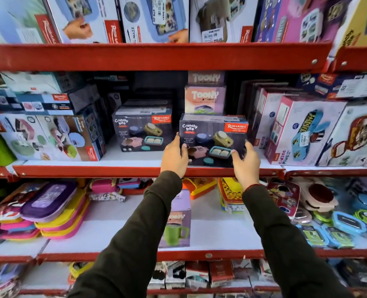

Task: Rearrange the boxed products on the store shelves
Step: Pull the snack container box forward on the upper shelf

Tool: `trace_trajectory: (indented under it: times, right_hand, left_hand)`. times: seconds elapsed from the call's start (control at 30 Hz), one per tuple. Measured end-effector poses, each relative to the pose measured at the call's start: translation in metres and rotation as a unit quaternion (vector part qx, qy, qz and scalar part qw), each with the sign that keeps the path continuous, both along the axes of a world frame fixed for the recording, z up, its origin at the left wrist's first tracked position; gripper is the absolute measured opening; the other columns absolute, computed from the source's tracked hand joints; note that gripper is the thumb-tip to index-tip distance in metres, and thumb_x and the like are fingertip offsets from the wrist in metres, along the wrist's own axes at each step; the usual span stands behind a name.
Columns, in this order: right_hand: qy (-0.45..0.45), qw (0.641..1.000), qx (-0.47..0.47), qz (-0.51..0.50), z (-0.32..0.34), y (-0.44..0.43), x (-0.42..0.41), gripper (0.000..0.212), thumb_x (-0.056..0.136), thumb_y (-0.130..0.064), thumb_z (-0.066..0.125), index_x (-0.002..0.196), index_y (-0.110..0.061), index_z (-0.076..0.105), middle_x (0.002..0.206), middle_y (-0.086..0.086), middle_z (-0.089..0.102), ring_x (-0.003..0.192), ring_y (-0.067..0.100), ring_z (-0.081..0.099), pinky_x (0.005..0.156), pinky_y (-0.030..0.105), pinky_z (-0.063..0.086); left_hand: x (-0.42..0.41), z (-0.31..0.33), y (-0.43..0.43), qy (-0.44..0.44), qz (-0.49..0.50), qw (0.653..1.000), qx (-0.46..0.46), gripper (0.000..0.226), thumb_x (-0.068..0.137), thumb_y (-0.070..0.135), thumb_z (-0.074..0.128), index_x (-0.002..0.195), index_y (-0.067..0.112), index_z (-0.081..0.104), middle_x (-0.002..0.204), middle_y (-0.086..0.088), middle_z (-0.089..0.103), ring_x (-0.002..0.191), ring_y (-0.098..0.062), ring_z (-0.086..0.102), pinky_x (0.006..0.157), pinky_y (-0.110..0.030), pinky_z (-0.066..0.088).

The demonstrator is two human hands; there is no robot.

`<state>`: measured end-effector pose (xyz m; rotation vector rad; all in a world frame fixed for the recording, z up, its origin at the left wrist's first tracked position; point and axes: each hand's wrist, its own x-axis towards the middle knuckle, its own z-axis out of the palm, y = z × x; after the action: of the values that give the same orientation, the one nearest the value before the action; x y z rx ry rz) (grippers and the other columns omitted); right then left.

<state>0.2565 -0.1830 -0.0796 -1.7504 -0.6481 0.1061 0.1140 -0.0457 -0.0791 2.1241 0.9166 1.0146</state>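
- We see a dark Crunchy Bite box [213,139] upright at the middle shelf's front edge.
- We see its twin [142,127] just left, set further back.

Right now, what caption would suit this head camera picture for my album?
Both hands, left hand and right hand, hold a dark Crunchy Bite box at the front of a red store shelf.

Both hands grip a dark Crunchy Bite box [213,139] at the front edge of the middle shelf [113,171]. The left hand [175,157] clasps its left end, the right hand [246,163] its lower right corner. A second Crunchy Bite box [142,131] stands just left, farther back. Two stacked Toony boxes [205,100] sit behind the held one.
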Motion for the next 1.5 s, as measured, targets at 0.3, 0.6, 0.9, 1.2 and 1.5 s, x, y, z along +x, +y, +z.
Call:
trace_trajectory:
  times: [0.3, 0.6, 0.9, 1.2, 1.5]
  right_hand:
    - [-0.018, 0.995, 0.101, 0.016, 0.025, -0.015, -0.017, 0.054, 0.097, -0.035, 0.068, 0.146, -0.018, 0.053, 0.147, 0.009, 0.06, 0.135, 0.025, 0.056, 0.113, 0.044, 0.05]
    - [-0.064, 0.99, 0.121, 0.014, 0.027, -0.014, -0.048, 0.047, 0.093, -0.036, 0.072, 0.135, -0.02, 0.06, 0.134, 0.006, 0.065, 0.126, 0.025, 0.061, 0.107, 0.05, 0.053]
    - [-0.086, 0.988, 0.104, 0.075, 0.035, 0.032, -0.08, 0.049, 0.083, -0.028, 0.084, 0.127, -0.022, 0.064, 0.121, -0.002, 0.073, 0.109, 0.018, 0.07, 0.098, 0.041, 0.06]
    - [-0.095, 0.985, 0.035, 0.139, 0.009, 0.103, -0.113, 0.048, 0.083, -0.018, 0.084, 0.125, -0.019, 0.062, 0.12, 0.003, 0.074, 0.111, 0.018, 0.07, 0.099, 0.034, 0.058]
    - [-0.086, 0.987, 0.01, 0.134, -0.008, 0.116, -0.112, 0.051, 0.089, -0.015, 0.077, 0.136, -0.016, 0.056, 0.133, 0.01, 0.069, 0.124, 0.026, 0.067, 0.107, 0.044, 0.056]
  left_hand:
    - [-0.034, 0.026, -0.011, -0.216, -0.001, 0.976, -0.038, 0.045, 0.1, 0.032, 0.057, 0.144, 0.022, 0.052, 0.131, 0.006, 0.053, 0.127, -0.01, 0.049, 0.115, -0.029, 0.037]
    - [-0.066, 0.02, -0.009, -0.271, 0.016, 0.962, -0.032, 0.036, 0.098, 0.033, 0.06, 0.132, 0.041, 0.054, 0.127, 0.007, 0.057, 0.12, -0.001, 0.053, 0.102, -0.011, 0.039]
    - [-0.123, 0.022, 0.036, -0.245, 0.053, 0.968, -0.025, 0.043, 0.098, 0.019, 0.061, 0.14, 0.023, 0.055, 0.138, -0.001, 0.06, 0.119, -0.005, 0.059, 0.096, -0.005, 0.045]
    - [-0.161, 0.005, 0.09, -0.165, 0.109, 0.976, -0.095, 0.046, 0.099, 0.006, 0.055, 0.144, 0.013, 0.048, 0.136, -0.014, 0.063, 0.123, -0.022, 0.06, 0.11, -0.036, 0.046]
    - [-0.156, -0.007, 0.097, -0.153, 0.137, 0.975, -0.085, 0.048, 0.098, 0.005, 0.054, 0.145, 0.011, 0.047, 0.139, -0.015, 0.061, 0.129, -0.025, 0.057, 0.108, -0.032, 0.043]
